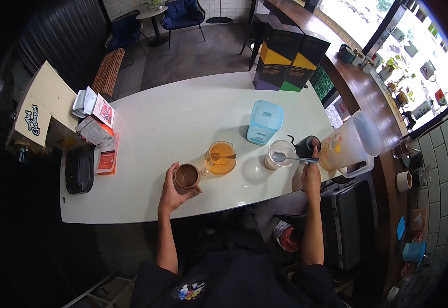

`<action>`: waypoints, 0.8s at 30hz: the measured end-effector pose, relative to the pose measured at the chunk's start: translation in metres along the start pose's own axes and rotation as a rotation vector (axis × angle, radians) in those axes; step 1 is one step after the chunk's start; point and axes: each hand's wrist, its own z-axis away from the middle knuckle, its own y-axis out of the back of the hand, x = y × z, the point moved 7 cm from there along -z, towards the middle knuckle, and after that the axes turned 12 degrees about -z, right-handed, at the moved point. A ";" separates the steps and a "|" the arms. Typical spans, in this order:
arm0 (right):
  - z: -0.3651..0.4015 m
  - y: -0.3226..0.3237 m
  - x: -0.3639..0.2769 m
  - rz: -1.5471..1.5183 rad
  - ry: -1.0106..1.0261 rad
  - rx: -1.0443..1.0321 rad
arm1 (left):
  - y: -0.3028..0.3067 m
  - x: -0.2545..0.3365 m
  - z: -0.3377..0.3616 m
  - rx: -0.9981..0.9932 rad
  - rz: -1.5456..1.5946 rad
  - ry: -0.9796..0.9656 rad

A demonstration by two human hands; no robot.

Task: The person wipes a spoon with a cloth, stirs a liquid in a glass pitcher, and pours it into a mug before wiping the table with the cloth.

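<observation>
My left hand is wrapped round a brown mug, whose handle points to the lower right. Just right of the mug, a glass cup holds amber liquid with a spoon standing in it. In my right hand is the handle of a metal spoon; its bowl lies over the mouth of a clear cup. Behind my right fingers stands a dark kettle with a thin curved spout. A light-blue lidded container rests behind the clear cup.
On the white table, a large plastic pitcher stands at the right edge, dark boxes at the back right. Packets, a black device and a cream cabinet are on the left.
</observation>
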 end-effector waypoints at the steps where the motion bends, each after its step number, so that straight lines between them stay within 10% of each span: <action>1: 0.003 0.002 -0.004 -0.002 0.000 0.001 | 0.002 0.004 0.004 -0.055 -0.089 0.012; 7: 0.047 0.030 -0.020 0.137 -0.117 0.120 | 0.016 0.065 0.018 -0.099 -0.351 -0.109; 13: 0.072 0.014 -0.060 0.181 -0.128 -0.280 | -0.024 0.099 -0.012 0.014 -0.456 -0.248; 24: 0.042 -0.046 -0.171 -0.670 0.091 -0.274 | -0.064 0.096 -0.017 0.044 -0.159 -0.055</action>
